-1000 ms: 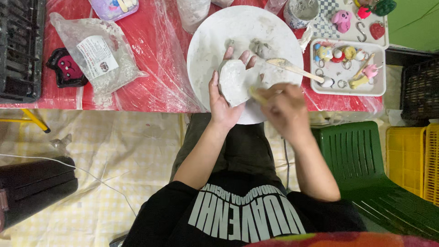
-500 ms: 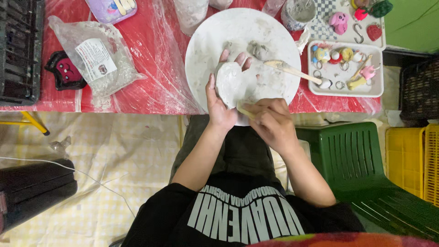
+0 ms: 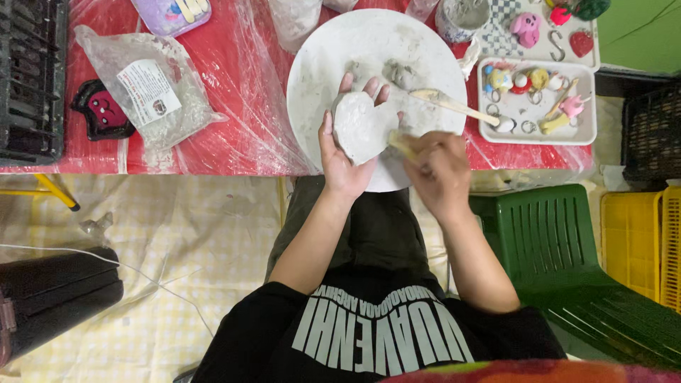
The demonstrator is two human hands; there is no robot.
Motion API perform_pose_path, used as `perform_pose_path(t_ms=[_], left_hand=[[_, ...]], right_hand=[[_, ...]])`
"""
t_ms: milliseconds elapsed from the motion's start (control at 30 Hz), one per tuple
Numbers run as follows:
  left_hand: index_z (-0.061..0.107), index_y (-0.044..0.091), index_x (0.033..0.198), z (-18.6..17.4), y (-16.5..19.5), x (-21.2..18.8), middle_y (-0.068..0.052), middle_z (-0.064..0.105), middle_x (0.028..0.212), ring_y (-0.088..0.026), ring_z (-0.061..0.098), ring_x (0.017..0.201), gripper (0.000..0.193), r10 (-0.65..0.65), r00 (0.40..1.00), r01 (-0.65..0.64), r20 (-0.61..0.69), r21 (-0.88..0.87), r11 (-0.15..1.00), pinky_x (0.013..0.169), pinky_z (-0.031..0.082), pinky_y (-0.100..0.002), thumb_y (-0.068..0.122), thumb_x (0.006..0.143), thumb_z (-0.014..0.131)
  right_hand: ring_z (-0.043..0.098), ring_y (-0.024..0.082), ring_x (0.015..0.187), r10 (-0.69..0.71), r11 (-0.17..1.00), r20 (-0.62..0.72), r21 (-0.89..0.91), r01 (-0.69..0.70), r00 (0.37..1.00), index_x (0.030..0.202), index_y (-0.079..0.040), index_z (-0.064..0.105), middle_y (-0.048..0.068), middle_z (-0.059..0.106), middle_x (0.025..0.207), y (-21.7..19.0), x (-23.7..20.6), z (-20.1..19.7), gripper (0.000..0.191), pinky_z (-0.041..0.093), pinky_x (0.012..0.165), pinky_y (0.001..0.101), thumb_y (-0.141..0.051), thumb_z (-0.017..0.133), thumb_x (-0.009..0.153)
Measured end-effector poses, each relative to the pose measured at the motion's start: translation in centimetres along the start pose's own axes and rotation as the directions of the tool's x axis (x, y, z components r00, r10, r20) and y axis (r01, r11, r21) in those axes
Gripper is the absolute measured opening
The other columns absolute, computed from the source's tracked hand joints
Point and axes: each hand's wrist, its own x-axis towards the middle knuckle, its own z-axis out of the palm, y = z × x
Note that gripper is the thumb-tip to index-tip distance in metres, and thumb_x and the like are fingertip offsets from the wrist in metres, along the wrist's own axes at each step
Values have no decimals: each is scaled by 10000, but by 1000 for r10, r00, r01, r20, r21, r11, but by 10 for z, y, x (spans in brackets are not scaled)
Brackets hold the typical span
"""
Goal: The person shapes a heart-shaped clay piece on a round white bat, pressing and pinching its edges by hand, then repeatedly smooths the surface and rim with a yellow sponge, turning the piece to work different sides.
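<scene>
While you sit at the red-covered table (image 3: 234, 106), start far left: a black crate (image 3: 28, 78) sits at the edge, then a small black-and-red figure (image 3: 103, 110), then a clear plastic bag of grey powder (image 3: 152, 89) lying flat and untouched. Now the middle, where the work is. Your left hand (image 3: 340, 152) is palm up over the near edge of the round white board (image 3: 355, 42), fingers (image 3: 345, 84) spread and cupped under a pale grey heart-shaped clay piece (image 3: 358, 124), so the piece rests on your palm above the board, not on it. Your right hand (image 3: 440, 170) is clenched around a short yellowish tool (image 3: 401, 142) whose tip touches the heart's right edge. Judging by that, you are in the smoothing or trimming step: the heart is already shaped and holds its outline, but its surface looks raw grey, with no colour on it, so finishing appears left to do. A lump of spare clay (image 3: 401, 71) and a wooden spatula (image 3: 450, 105) lie on the board just beyond the heart, both free. Further right, a grey-smeared cup (image 3: 464, 18) stands at the board's rim, and the white tray (image 3: 535, 135) holds several small painted figures and metal rings, which look finished. Farthest right, below the table, you have 1 green plastic stool (image 3: 546, 234) and yellow crates (image 3: 638, 241).
</scene>
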Motion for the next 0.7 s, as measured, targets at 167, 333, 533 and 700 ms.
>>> perform_pose_path(t_ms=[167, 333, 533, 700], left_hand=[[258, 247, 1672, 0, 0, 0, -108, 334, 1681, -334, 304, 1575, 630, -13, 1000, 14, 12, -69, 998, 1255, 293, -668, 511, 1108, 358], [254, 259, 1670, -1, 1, 1, -99, 332, 1682, -331, 308, 1572, 638, -18, 1000, 18, 0, -76, 997, 1253, 287, -667, 511, 1095, 368], [249, 253, 1680, -1, 1, 2, -96, 348, 1673, -330, 313, 1570, 646, -10, 1000, 11, 14, -79, 997, 1260, 287, -671, 514, 1103, 374], [257, 252, 1678, -2, 0, 2, -101, 344, 1678, -330, 315, 1570, 642, -9, 1000, 11, 29, -82, 997, 1258, 284, -671, 512, 1104, 377]], right_hand=[[667, 269, 1028, -147, 988, 20, -47, 148, 989, 807, -70, 517, 92, 770, 1119, -2, 3, -6, 373, 507, 831, 366, 56, 864, 757], [657, 260, 1042, -223, 973, 82, -44, 227, 971, 789, -70, 510, 83, 772, 1134, -4, 6, -9, 370, 492, 856, 375, 39, 863, 759], [658, 262, 1068, -241, 968, 118, -46, 248, 963, 807, -76, 554, 82, 776, 1144, 0, 3, -9, 320, 489, 884, 372, 13, 860, 777], [678, 243, 1064, -285, 953, 121, -66, 294, 951, 864, -94, 617, 49, 766, 1184, 9, -1, -6, 279, 505, 893, 365, 8, 874, 819]])
